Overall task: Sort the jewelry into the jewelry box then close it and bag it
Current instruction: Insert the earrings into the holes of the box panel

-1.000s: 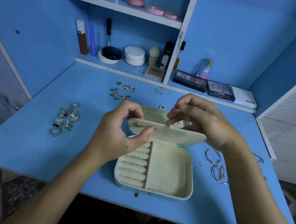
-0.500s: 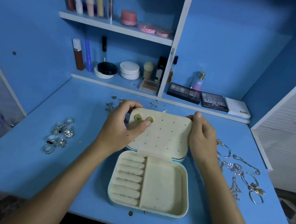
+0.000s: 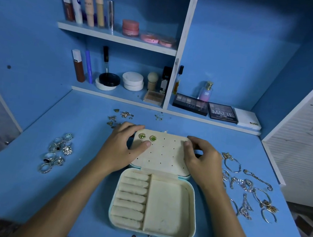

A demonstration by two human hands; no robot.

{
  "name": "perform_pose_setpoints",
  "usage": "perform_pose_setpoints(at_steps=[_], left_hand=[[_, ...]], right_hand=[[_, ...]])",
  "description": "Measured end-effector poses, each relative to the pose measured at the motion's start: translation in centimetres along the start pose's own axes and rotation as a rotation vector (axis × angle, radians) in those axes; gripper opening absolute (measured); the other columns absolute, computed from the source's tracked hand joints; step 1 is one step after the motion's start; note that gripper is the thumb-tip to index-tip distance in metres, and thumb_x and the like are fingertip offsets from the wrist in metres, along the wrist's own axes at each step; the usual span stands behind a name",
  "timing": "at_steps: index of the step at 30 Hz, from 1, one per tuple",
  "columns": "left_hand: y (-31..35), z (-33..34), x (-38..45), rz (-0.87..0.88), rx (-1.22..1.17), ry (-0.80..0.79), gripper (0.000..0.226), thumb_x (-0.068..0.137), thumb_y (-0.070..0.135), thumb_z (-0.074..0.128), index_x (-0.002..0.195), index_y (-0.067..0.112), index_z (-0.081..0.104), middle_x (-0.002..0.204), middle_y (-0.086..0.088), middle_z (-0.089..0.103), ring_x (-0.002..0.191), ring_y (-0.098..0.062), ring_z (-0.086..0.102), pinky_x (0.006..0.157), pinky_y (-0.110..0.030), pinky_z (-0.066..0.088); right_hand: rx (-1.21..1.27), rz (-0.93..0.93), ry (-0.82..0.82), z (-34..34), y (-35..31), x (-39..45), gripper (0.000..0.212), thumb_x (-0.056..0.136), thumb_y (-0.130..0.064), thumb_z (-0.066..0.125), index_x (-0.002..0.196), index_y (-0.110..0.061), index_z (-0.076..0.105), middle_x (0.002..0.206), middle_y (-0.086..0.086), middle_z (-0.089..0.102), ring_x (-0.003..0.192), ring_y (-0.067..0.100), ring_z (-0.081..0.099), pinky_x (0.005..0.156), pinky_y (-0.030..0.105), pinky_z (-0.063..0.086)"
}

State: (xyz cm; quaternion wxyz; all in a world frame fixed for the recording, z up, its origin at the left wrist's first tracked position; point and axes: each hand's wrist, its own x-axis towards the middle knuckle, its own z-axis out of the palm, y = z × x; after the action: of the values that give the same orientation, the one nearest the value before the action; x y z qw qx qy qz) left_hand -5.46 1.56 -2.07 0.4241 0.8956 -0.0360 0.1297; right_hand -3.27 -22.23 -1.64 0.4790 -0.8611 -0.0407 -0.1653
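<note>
A cream jewelry box (image 3: pixel 167 209) lies open at the desk's front, with ring rolls on its left and a bare compartment on its right. Its perforated lid panel (image 3: pixel 163 155) lies flat behind it and carries two green stud earrings (image 3: pixel 147 137). My left hand (image 3: pixel 122 149) grips the lid's left edge, thumb on the panel just below the earrings. My right hand (image 3: pixel 203 160) grips the lid's right edge. Several rings (image 3: pixel 56 152) lie to the left, small earrings (image 3: pixel 121 116) behind the lid, and bracelets and chains (image 3: pixel 248 188) to the right.
The blue desk (image 3: pixel 24 180) has a front edge just below the box. Shelves behind hold cosmetics: tubes (image 3: pixel 86 7), round compacts (image 3: pixel 132 81), a perfume bottle (image 3: pixel 206 92) and eyeshadow palettes (image 3: pixel 222 112). A white slatted panel (image 3: pixel 308 138) stands at the right.
The lid panel, held up and tilted between both hands a second ago, now lies flat and open behind the box. Both hands have moved out to its side edges.
</note>
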Motion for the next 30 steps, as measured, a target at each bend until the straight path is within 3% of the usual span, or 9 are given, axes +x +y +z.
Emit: perform_pose_setpoints(at_steps=[4,7,10,12,16,19,24,30], left_hand=[[0.0,0.1,0.0,-0.021,0.004,-0.003,0.053,0.091,0.050,0.062,0.138,0.026,0.055,0.118,0.024,0.045,0.124,-0.004,0.043,0.099,-0.020,0.031],[0.4,-0.1,0.3,-0.017,0.012,0.023,0.052,0.093,0.053,0.058,0.136,0.023,0.058,0.122,0.020,0.049,0.120,-0.005,0.047,0.100,-0.021,0.035],[0.8,-0.9,1.3,0.023,0.037,0.100,0.048,0.088,0.052,0.053,0.124,0.023,0.066,0.114,0.016,0.056,0.103,-0.005,0.055,0.091,-0.017,0.040],[0.6,-1.7,2.4,0.050,0.063,0.159,0.035,0.090,0.043,0.061,0.116,0.022,0.070,0.107,0.012,0.059,0.092,-0.009,0.056,0.085,-0.021,0.044],[-0.4,-3.8,5.3,0.052,0.150,0.223,0.017,0.092,0.023,0.067,0.107,0.018,0.072,0.099,0.008,0.063,0.088,-0.014,0.056,0.081,-0.027,0.044],[-2.0,-5.5,7.5,0.013,0.223,0.205,0.014,0.091,0.019,0.067,0.103,0.017,0.074,0.096,0.004,0.065,0.087,-0.015,0.055,0.079,-0.030,0.045],[-4.5,-7.7,9.9,-0.061,0.335,0.108,0.010,0.090,0.016,0.069,0.096,0.014,0.077,0.097,-0.002,0.071,0.086,-0.016,0.059,0.083,-0.030,0.050],[-5.7,-8.1,10.8,-0.135,0.390,-0.004,0.007,0.088,0.018,0.072,0.088,0.019,0.079,0.091,-0.001,0.073,0.087,-0.018,0.064,0.084,-0.032,0.053]], right_hand=[[0.017,0.003,0.004,0.2,0.1,0.1,0.024,0.092,-0.030,0.068,0.111,-0.015,0.073,0.093,-0.013,0.069,0.087,-0.010,0.061,0.072,0.006,0.047],[0.029,0.007,0.008,0.3,0.2,0.1,0.023,0.092,-0.029,0.068,0.110,-0.015,0.073,0.093,-0.011,0.070,0.089,-0.004,0.063,0.077,0.021,0.054],[0.034,-0.001,0.005,0.3,0.3,0.1,0.021,0.093,-0.028,0.068,0.109,-0.016,0.073,0.095,-0.009,0.070,0.089,-0.005,0.062,0.072,0.010,0.049],[0.024,-0.016,0.007,0.3,0.4,0.1,0.020,0.093,-0.027,0.068,0.107,-0.014,0.074,0.095,-0.007,0.070,0.088,-0.005,0.062,0.069,0.005,0.046],[0.015,-0.017,0.009,0.4,0.4,0.1,0.019,0.093,-0.026,0.068,0.107,-0.014,0.074,0.094,-0.006,0.070,0.086,-0.001,0.062,0.069,0.003,0.043],[-0.003,-0.032,0.013,0.4,0.3,0.2,0.017,0.093,-0.025,0.068,0.104,-0.014,0.074,0.091,-0.005,0.070,0.086,0.008,0.063,0.071,0.005,0.043],[-0.010,-0.056,0.011,0.4,0.2,0.2,0.016,0.093,-0.025,0.068,0.102,-0.013,0.074,0.088,-0.005,0.069,0.086,0.013,0.065,0.078,0.028,0.053],[-0.015,-0.068,0.007,0.3,0.3,0.3,0.015,0.094,-0.025,0.068,0.101,-0.013,0.074,0.089,-0.003,0.070,0.085,0.014,0.064,0.078,0.031,0.054]])
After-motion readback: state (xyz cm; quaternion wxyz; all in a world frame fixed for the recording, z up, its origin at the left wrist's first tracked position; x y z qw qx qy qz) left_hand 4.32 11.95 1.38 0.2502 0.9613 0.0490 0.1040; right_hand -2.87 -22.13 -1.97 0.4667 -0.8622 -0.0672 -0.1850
